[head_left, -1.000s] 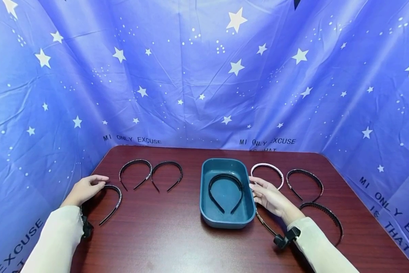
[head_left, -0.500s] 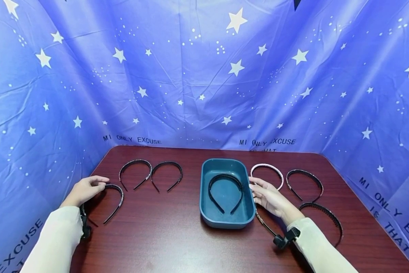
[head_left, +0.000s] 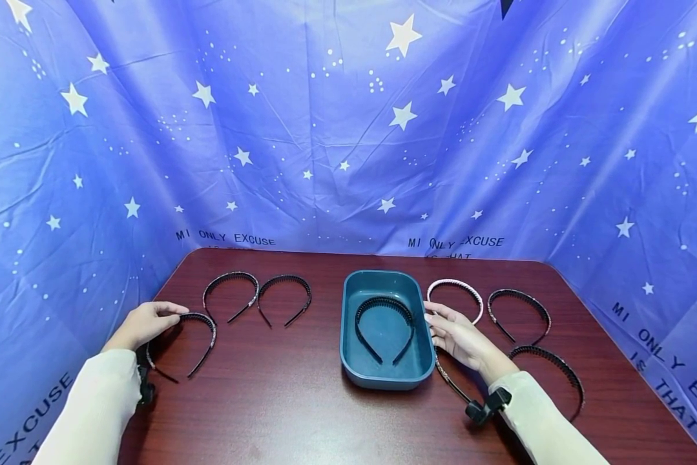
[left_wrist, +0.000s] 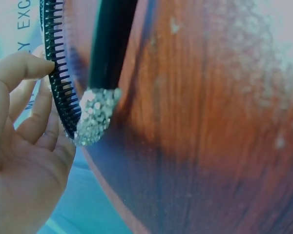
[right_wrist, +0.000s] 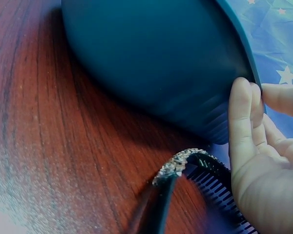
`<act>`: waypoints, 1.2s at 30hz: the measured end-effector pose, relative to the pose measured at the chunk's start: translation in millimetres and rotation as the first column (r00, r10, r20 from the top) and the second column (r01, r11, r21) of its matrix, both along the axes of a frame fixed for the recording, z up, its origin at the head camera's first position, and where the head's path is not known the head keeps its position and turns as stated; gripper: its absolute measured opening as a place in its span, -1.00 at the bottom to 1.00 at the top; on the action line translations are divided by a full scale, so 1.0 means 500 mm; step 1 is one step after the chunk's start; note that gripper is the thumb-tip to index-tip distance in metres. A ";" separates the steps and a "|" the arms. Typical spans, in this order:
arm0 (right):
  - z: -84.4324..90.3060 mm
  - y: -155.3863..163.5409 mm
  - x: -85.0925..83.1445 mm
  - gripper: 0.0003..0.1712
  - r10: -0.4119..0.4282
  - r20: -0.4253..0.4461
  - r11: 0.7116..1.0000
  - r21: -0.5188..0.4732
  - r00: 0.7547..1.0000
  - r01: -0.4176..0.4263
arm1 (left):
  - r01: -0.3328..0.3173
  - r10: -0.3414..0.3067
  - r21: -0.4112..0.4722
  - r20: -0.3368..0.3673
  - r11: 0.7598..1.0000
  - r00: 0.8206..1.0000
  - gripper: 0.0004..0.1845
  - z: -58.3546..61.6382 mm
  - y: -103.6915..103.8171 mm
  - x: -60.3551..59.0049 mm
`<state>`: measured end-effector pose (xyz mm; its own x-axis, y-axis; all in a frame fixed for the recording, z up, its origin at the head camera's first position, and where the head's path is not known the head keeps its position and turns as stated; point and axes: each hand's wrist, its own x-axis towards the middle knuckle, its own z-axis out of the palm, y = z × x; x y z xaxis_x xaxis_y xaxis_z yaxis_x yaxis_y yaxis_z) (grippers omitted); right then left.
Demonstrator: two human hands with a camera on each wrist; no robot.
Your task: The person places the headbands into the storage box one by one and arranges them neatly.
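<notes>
Left hand (head_left: pixel 143 325): fingers curled about the crown of a black toothed headband (head_left: pixel 188 342), pinching it at the top of its arc; the band's two ends trail toward the near table edge, and the left wrist view shows comb teeth along its inner edge and a glittering, rhinestone-crusted tip (left_wrist: pixel 94 117). Right hand (head_left: pixel 455 336): thumb and fingers pinch the right rim of a teal tray (head_left: pixel 348 323), grasping its wall; beneath the palm lies a stone-studded headband (head_left: pixel 448 378), whether touching the hand cannot be told, its encrusted end and black comb teeth close to the tray's smooth outer wall in the right wrist view. Tray: rounded rectangular plastic, deep, set mid-table; contents, one black toothed headband (head_left: pixel 385 326), arc toward the backdrop, ends toward the person. Left of tray, well apart: two thin dark headbands, one (head_left: pixel 230 294) and another (head_left: pixel 285 298) side by side. Right of tray: a pale pink headband (head_left: pixel 456 290) just beside the rim, a dark one (head_left: pixel 519 310) beyond it, a black toothed one (head_left: pixel 548 371) nearer the person. Surface: dark reddish wood-grain table (head_left: pixel 301 413). Surround: blue star-printed cloth (head_left: pixel 325 129), creased.
</notes>
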<state>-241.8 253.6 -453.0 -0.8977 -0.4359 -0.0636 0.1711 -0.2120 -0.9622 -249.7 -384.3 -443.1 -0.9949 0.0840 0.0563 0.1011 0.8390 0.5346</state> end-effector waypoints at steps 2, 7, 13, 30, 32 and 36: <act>-0.001 0.000 0.000 -0.30 0.000 0.001 1.000 0.000 1.000 0.000 | 0.003 -0.003 0.001 0.007 1.000 1.000 -0.75 0.003 0.001 0.001; 0.000 0.000 0.000 -0.30 0.002 -0.001 1.000 -0.005 1.000 -0.002 | 0.010 -0.010 0.002 0.019 1.000 1.000 -0.75 0.009 0.003 0.000; 0.000 0.001 -0.001 -0.30 0.004 -0.003 1.000 -0.001 1.000 -0.004 | 0.045 -0.047 0.040 0.051 0.998 0.998 -0.75 0.017 0.004 0.001; -0.002 0.003 0.000 -0.32 0.004 0.001 1.000 -0.013 1.000 -0.004 | 0.140 -0.149 0.105 0.086 0.985 0.985 -0.74 0.058 0.019 0.001; -0.002 0.003 -0.001 -0.32 0.004 0.000 1.000 -0.012 1.000 -0.004 | 0.145 -0.157 0.123 0.094 0.982 0.983 -0.73 0.063 0.022 0.001; -0.002 0.002 -0.002 -0.31 0.002 0.003 1.000 -0.009 1.000 -0.002 | 0.144 -0.168 0.183 0.122 0.973 0.978 -0.69 0.071 0.029 0.001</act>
<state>-242.9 254.8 -454.0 -0.8968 -0.4380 -0.0625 0.1745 -0.2204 -0.9597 -249.4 -370.0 -407.6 -0.9695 0.2397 -0.0506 0.1404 0.7129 0.6871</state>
